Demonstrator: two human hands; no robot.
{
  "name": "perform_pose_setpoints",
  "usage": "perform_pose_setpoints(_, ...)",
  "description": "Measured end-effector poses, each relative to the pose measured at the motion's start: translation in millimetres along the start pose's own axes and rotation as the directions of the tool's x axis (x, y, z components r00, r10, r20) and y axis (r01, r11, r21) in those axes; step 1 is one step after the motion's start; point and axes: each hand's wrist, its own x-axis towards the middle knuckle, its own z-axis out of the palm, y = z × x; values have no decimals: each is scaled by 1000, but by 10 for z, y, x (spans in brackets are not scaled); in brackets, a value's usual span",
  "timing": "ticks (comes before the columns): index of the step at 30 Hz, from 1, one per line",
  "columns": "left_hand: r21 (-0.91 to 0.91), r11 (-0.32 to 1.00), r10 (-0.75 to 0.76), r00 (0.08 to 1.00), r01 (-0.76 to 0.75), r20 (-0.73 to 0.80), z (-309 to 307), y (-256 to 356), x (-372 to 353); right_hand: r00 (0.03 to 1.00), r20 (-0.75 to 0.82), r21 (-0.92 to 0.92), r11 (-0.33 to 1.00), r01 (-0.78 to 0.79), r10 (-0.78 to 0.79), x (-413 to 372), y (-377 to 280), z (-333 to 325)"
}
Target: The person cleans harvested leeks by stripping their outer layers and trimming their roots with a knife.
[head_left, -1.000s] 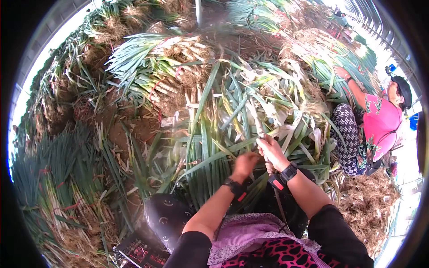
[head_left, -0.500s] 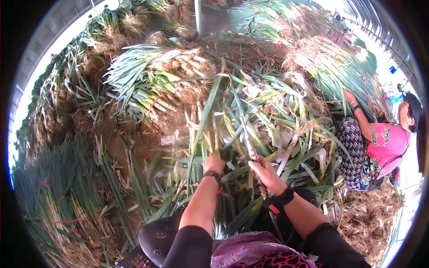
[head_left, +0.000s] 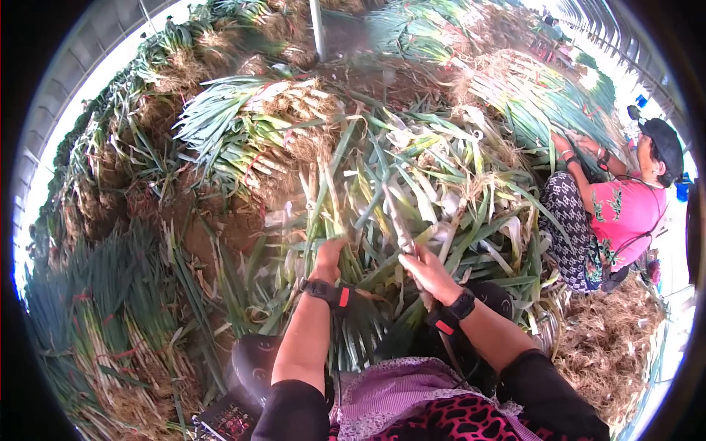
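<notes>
Onion bundles (head_left: pixel 110 316) left of and behind leaf heap (head_left: pixel 434 187); co-worker (head_left: pixel 625 217) right.

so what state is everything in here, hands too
right hand, closed around pale rod
pale rod, slanted
left hand, beside green stalks, grip unclear
onion bundles, tied with red, lying down
leaf heap, loose, tangled
root pile, loose
co-worker, low down, reaching to onions

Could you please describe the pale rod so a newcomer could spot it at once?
Look at the tangled heap of onion leaves in the centre. At its near edge, the right hand holds the pale rod, slanting away to the left. It is straight and thick, unlike the flat leaves around it.
</notes>
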Motion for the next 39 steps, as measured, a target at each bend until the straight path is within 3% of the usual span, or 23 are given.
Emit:
perform_pose_setpoints(1, -2, 999, -38, 995, 39, 91, -145, -144, 40, 999, 49, -36, 999, 7, -5, -115, 58, 23)
perform_pose_setpoints(4, -91, 996, 22, 997, -16, 71, -170, -450, -116, 980, 179, -141, 988, -60, 85, -473, 175, 124)
perform_pose_setpoints(5, -100, 993, 77, 987, -63, 143, -216, -536, -99, 979, 192, -188, 982, -26, 63, -590, 146, 143)
perform_pose_setpoints(9, 6, 998, 58, 996, -59, 73, -296, -736, 34, 974, 193, -370, 928, -41, 120, -886, 344, 249)
perform_pose_setpoints(11, 111, 975, 201, 975, -190, -96, -260, -861, -9, 972, 199, -424, 905, -28, 124, -953, 513, 297)
perform_pose_setpoints(13, 257, 898, 408, 893, -356, -190, -405, -1140, 193, 966, 216, -438, 899, -35, 143, -998, 422, 342)
perform_pose_setpoints(16, 524, 743, 571, 803, -416, -171, -358, -1230, 193, 971, 196, -436, 899, -40, 138, -946, 445, 389)
perform_pose_setpoints(17, 543, 770, 489, 857, -335, -164, -299, -1129, 49, 974, 184, -432, 901, -41, 132, -904, 475, 396)
perform_pose_setpoints(20, 673, 660, 519, 850, -335, -86, -325, -1115, 21, 965, 171, -497, 863, -87, 196, -731, 429, 401)
perform_pose_setpoints(23, 719, 551, 687, 719, -423, -104, -304, -1143, 31, 970, 167, -446, 891, -83, 174, -578, 437, 469)
perform_pose_setpoints(26, 633, 711, 533, 822, -307, -199, -333, -1117, 23, 975, 166, -430, 901, -64, 148, -430, 428, 552)
perform_pose_setpoints(29, 788, 583, 486, 862, -196, -145, -354, -1035, 20, 979, 171, -451, 892, -20, 108, -229, 661, 591)
perform_pose_setpoints(32, 801, 594, 359, 916, -75, -181, -235, -831, -222, 973, 171, -464, 884, -56, 152, -110, 583, 633)
perform_pose_setpoints(35, 958, 282, 550, 827, -52, -116, -198, -834, -312, 969, 134, -527, 843, -106, 206, 4, 517, 669)
perform_pose_setpoints(39, 895, 445, 346, 923, -2, -170, -229, -820, -269, 979, 100, -571, 816, -91, 179, 194, 599, 702)
